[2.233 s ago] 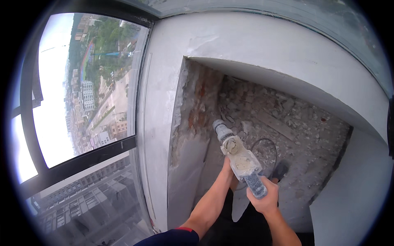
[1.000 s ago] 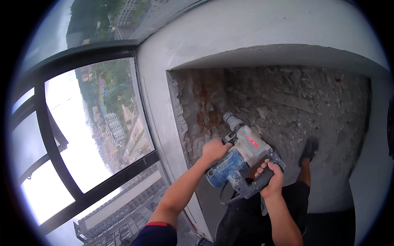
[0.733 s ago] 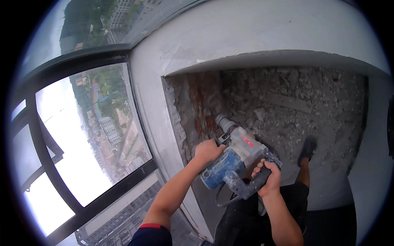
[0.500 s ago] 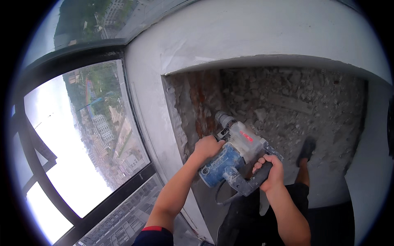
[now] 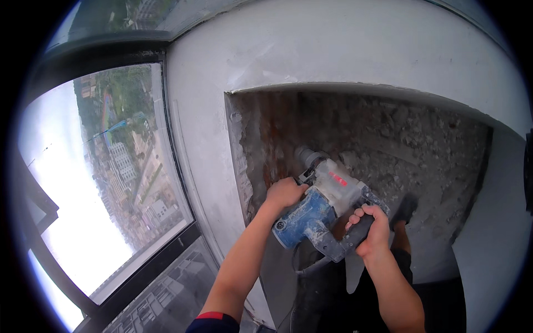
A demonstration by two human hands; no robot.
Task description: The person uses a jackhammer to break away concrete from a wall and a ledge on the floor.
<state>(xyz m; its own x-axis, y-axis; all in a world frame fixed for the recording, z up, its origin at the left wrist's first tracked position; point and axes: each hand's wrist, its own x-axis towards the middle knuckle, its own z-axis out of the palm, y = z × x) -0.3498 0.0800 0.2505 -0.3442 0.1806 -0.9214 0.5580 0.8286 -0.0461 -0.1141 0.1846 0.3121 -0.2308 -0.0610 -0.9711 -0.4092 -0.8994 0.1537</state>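
Note:
A dusty rotary hammer drill (image 5: 333, 190), with a blue motor housing and a grey-white body, is held across the front of a wall recess. My right hand (image 5: 373, 228) is wrapped round its dark rear handle. Up near the front of the tool, my left hand (image 5: 285, 192) is closed on what looks like the side handle, mostly hidden under the fingers. The chuck points away toward the recess's far left corner, where exposed reddish brick (image 5: 273, 130) shows. Dust blurs that corner, and I cannot make out the bit's tip.
Broken rubble (image 5: 411, 133) covers the floor of the recess. A white ledge (image 5: 333, 50) runs along its far side. To the left stands a dark-framed window (image 5: 180, 241) with a high view over buildings. My shoe (image 5: 403, 210) rests by the rubble; a cable (image 5: 294, 261) hangs below the drill.
The view has shifted slightly, and the drill sits a little farther right in it. Dust around the chuck and over the rubble has thickened. Both hands keep their grip.

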